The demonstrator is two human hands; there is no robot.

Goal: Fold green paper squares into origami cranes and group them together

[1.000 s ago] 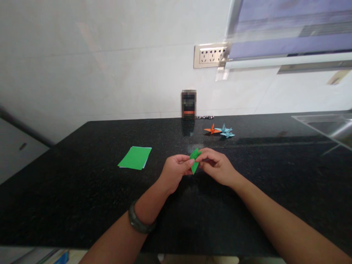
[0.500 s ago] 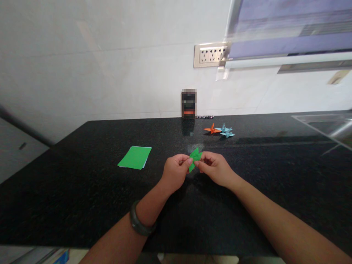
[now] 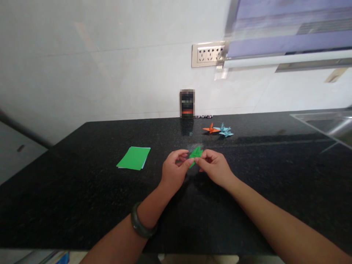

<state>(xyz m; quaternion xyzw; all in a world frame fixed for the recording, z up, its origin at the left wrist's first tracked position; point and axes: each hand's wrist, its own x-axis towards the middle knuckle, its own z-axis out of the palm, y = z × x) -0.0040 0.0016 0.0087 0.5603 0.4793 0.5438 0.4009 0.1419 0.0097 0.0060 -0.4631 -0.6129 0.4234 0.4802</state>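
A small piece of folded green origami paper (image 3: pixel 195 152) is held up above the dark counter, pointed at its top. My right hand (image 3: pixel 216 164) pinches its right side between thumb and bent fingers. On the other side, the thumb of my left hand (image 3: pixel 176 167) presses the paper's lower part, close to the right thumb. The left index finger is lifted a little off the paper's edge, and the other left fingers curl behind. Part of the paper is covered by the thumbs.
A stack of square paper (image 3: pixel 134 158), green on top, lies to the left on the black counter (image 3: pixel 82 190). Behind my hands sit an orange paper crane (image 3: pixel 211 129) and light blue ones (image 3: pixel 226 132). A dark blurred-out object (image 3: pixel 187 103) stands against the wall beside a beaded strand (image 3: pixel 204 116).
The left index finger has come away from the paper, and the thumbs have drawn closer together. The green paper has turned slightly, with less of its lower tip showing.
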